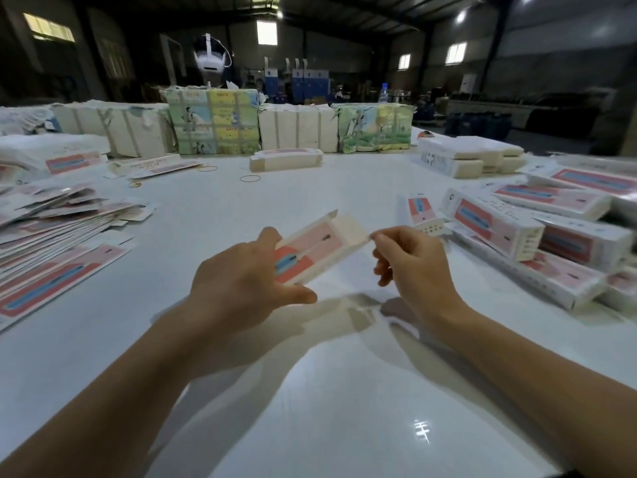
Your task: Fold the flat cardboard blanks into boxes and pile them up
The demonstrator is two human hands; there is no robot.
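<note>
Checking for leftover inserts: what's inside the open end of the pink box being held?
Only bare cream cardboard shows inside the pink cardboard box; deeper in, the left hand and walls hide it.

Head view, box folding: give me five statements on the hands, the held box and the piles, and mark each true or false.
1. The left hand grips the pink box above the table. True.
2. The right hand lies flat on the table. False: it is raised, its fingers pinching a flap at the box's open end.
3. The flat blanks lie on the person's left. True.
4. The folded boxes are piled on the person's left. False: they are piled on the right.
5. The held box's far end is closed. False: it stands open, with the pale inside showing.
</note>
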